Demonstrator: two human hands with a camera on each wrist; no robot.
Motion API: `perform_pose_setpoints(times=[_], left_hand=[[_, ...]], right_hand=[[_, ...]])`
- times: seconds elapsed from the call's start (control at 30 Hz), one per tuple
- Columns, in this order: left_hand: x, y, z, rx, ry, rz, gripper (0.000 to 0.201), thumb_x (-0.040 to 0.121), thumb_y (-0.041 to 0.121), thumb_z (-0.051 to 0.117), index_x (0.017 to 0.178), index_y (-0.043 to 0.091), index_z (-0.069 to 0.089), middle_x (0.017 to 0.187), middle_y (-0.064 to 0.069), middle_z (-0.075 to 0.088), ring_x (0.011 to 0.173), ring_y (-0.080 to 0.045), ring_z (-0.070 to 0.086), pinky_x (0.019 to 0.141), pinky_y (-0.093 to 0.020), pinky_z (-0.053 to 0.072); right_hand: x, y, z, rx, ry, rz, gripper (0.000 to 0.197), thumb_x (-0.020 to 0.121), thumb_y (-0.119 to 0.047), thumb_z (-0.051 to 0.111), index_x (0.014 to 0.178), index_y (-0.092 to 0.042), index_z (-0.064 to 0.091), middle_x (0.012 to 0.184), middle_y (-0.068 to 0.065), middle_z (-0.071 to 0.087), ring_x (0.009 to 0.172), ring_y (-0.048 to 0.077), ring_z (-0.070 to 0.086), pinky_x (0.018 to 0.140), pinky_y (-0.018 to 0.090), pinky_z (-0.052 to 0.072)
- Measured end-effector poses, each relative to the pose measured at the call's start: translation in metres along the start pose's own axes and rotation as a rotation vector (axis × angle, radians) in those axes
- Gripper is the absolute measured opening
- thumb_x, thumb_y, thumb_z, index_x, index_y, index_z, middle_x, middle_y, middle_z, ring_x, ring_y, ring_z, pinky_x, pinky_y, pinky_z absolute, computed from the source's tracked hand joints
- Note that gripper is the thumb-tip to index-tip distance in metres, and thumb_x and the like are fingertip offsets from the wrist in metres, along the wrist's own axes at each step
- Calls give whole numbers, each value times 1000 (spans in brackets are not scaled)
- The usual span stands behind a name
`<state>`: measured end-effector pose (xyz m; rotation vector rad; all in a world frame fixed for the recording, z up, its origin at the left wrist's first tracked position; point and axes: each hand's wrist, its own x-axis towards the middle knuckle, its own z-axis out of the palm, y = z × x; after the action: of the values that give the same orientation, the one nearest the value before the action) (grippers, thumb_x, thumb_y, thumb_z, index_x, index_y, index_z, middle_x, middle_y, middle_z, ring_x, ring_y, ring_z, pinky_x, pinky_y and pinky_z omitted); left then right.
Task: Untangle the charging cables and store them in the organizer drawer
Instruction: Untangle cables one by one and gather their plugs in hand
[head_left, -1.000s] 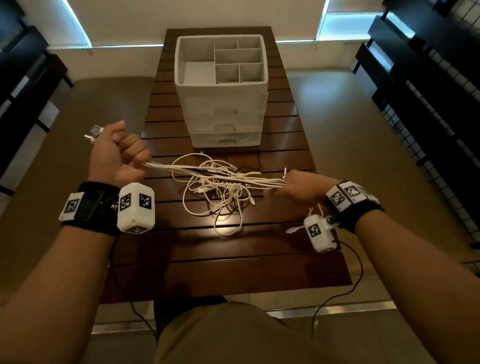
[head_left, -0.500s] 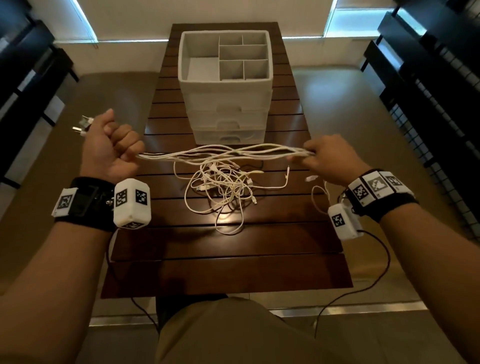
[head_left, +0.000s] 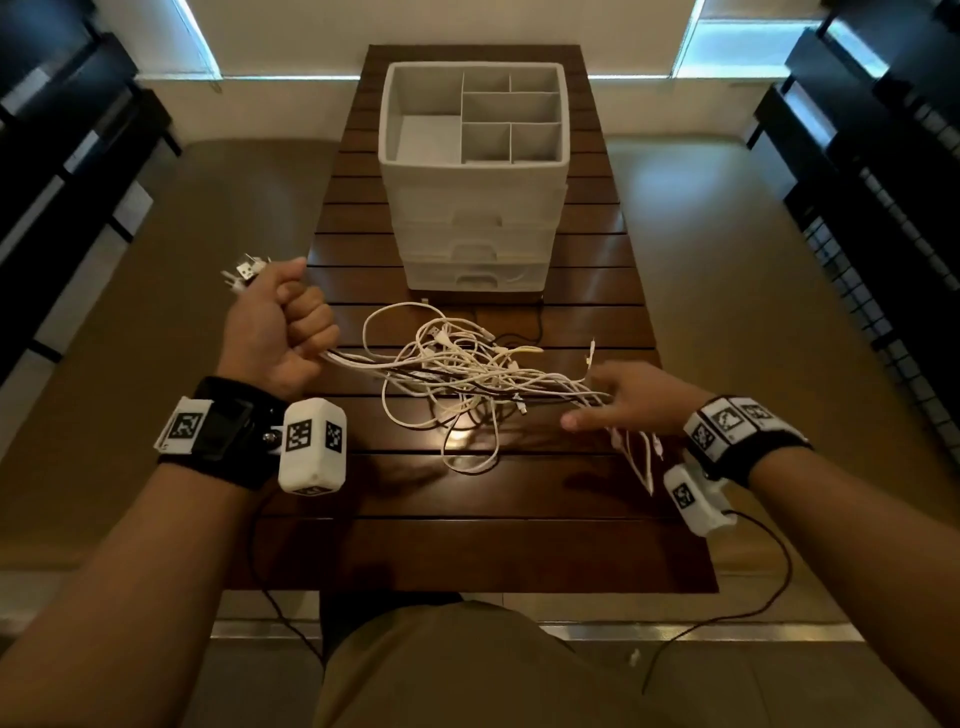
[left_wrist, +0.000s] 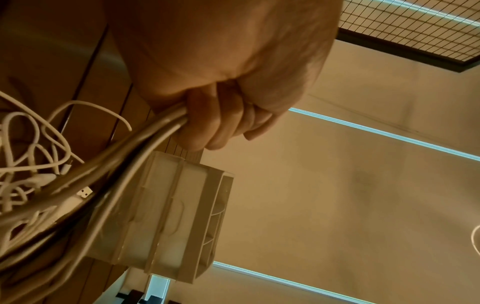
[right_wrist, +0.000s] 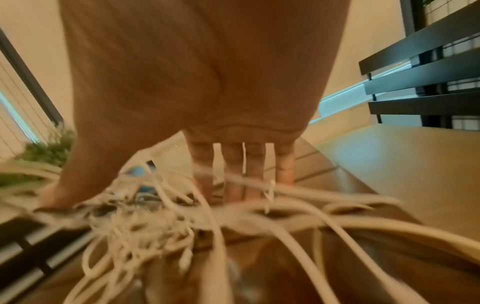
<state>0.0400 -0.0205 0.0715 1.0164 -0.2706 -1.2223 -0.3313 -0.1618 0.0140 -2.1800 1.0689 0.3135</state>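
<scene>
Cables (head_left: 467, 374), white, too tangled to count, bunched at one end in the clenched left hand (head_left: 275, 332), plug ends (head_left: 244, 270) poking out past the thumb at left. Fanned rightward over the wooden table (head_left: 467, 540) to the right hand (head_left: 639, 397): fingers (right_wrist: 233, 164) straight and spread, strands lying across them, nothing gripped; that wrist view blurred. Loose loops heaped mid-table between both hands. One organizer (head_left: 472, 171) at the far end, three drawers closed, six top compartments.
</scene>
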Motion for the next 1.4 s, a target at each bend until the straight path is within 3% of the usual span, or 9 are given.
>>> perform_pose_setpoints(times=[0.2, 0.3, 0.5, 0.57, 0.73, 0.9, 1.1, 1.3, 1.4], left_hand=[[4, -11, 8, -5, -48, -36, 54, 106, 27, 47, 53, 26, 34, 46, 9, 19, 35, -6, 16, 31, -21, 18], [1, -20, 22, 15, -65, -55, 55, 106, 27, 46, 52, 26, 35, 45, 10, 19, 35, -6, 16, 30, -20, 18], [0, -42, 38, 54, -44, -109, 53, 108, 29, 47, 56, 24, 36, 45, 9, 21, 33, -5, 18, 30, -18, 16], [1, -52, 39, 99, -46, -147, 48, 108, 32, 51, 62, 22, 44, 46, 9, 25, 34, -5, 20, 30, -18, 18], [8, -69, 43, 173, -60, -169, 38, 110, 34, 47, 112, 4, 71, 50, 9, 23, 35, -3, 20, 31, -17, 22], [10, -65, 48, 205, 23, -105, 38, 109, 35, 51, 132, 8, 67, 57, 8, 20, 42, -4, 20, 37, -19, 20], [3, -50, 57, 215, -3, 92, 37, 108, 38, 54, 102, 5, 70, 57, 5, 22, 42, -7, 20, 38, -22, 20], [-24, -45, 90, 329, -16, 353, 42, 99, 49, 57, 97, 8, 67, 56, 6, 35, 45, -8, 28, 42, -23, 26], [-32, -47, 95, 403, -68, 477, 35, 95, 33, 65, 93, -2, 63, 59, 9, 50, 47, -4, 44, 45, -17, 38]], right_hand=[[49, -70, -27, 121, 506, -244, 30, 99, -47, 63, 101, -18, 70, 96, -3, 67, 87, 14, 62, 75, 30, 47], [74, -111, -18, 73, 401, -239, 19, 102, -33, 62, 104, -16, 71, 95, -4, 68, 85, 12, 64, 75, 26, 45], [115, -136, 22, -84, 162, -20, 41, 89, -49, 75, 94, -8, 74, 99, 8, 72, 95, 29, 69, 83, 42, 58], [115, -136, 24, -21, 188, -22, 29, 93, -34, 73, 95, -5, 74, 104, 12, 72, 100, 30, 69, 88, 41, 57], [95, -145, -14, 188, 407, -189, 11, 98, -25, 69, 97, -16, 75, 80, -8, 66, 69, 1, 59, 62, 21, 43], [60, -156, -46, 545, 575, -394, 5, 96, -15, 71, 96, -13, 76, 80, -5, 70, 67, 8, 64, 64, 29, 56], [33, -163, -54, 720, 764, -530, 17, 94, -16, 74, 109, -14, 79, 97, -3, 76, 88, 9, 70, 80, 31, 59], [30, -167, -38, 647, 675, -518, 19, 93, -11, 74, 111, -12, 79, 94, 3, 74, 88, 14, 69, 79, 29, 55], [25, -175, -29, 685, 644, -576, 6, 95, -13, 75, 98, -10, 71, 88, 3, 72, 80, 14, 69, 71, 30, 56]])
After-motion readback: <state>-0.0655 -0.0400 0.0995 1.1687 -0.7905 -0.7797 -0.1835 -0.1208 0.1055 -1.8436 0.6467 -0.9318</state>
